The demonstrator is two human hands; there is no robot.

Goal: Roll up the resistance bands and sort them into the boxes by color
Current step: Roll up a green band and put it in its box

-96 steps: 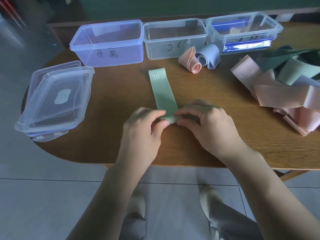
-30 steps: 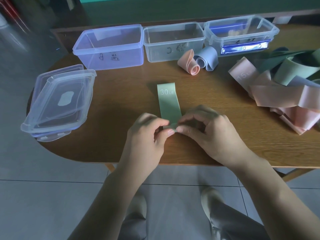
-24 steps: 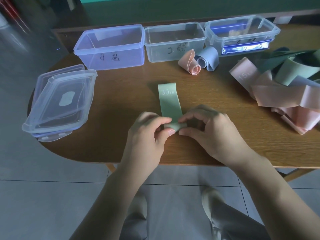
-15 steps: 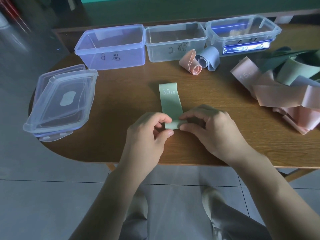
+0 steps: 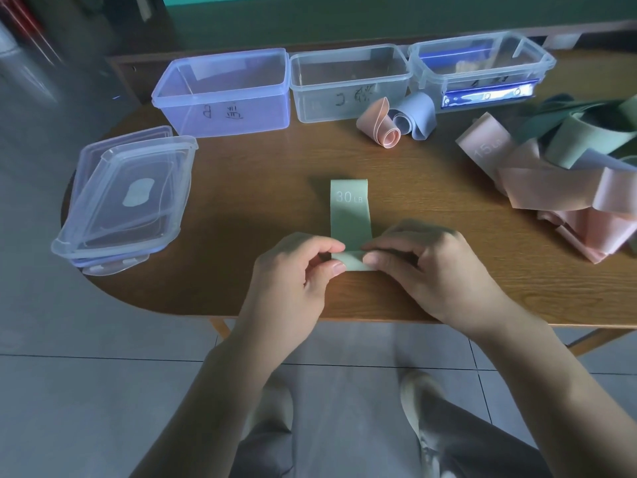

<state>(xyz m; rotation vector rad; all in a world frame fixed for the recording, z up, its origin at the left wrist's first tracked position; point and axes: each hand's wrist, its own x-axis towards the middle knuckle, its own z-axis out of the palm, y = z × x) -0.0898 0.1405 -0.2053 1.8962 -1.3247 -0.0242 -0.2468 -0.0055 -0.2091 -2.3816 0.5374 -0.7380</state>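
Your left hand (image 5: 296,267) and right hand (image 5: 424,263) each pinch an end of the roll started on the green band (image 5: 350,215), thumb beneath and forefinger on top — a grip that keeps the coil tight. The unrolled length lies flat on the table (image 5: 258,188) beyond your fingertips, stretched away from you so it feeds in straight.
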